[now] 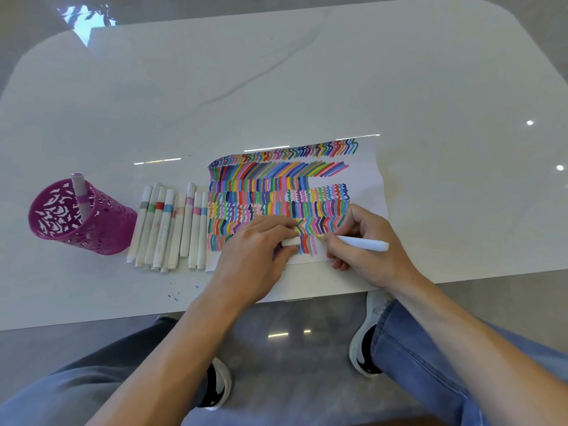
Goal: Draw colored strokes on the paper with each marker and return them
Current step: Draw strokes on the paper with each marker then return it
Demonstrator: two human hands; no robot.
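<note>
A white sheet of paper [365, 176] covered in rows of coloured strokes lies on the table. My right hand [368, 247] grips a white marker [362, 243], its yellowish tip touching the paper's bottom row. My left hand [255, 256] rests on the paper's lower left part and holds a white marker cap [290, 241] in its fingers. Left of the paper lie several white markers [172, 226] side by side. A purple perforated cup [76, 216] at the far left holds one marker [80, 192] upright.
The white marble-look table [276, 87] stretches far beyond the paper. Small blue ink specks [176, 295] dot the table near its front edge. Below the edge are my jeans-clad legs and white shoes [368, 330] on a grey floor.
</note>
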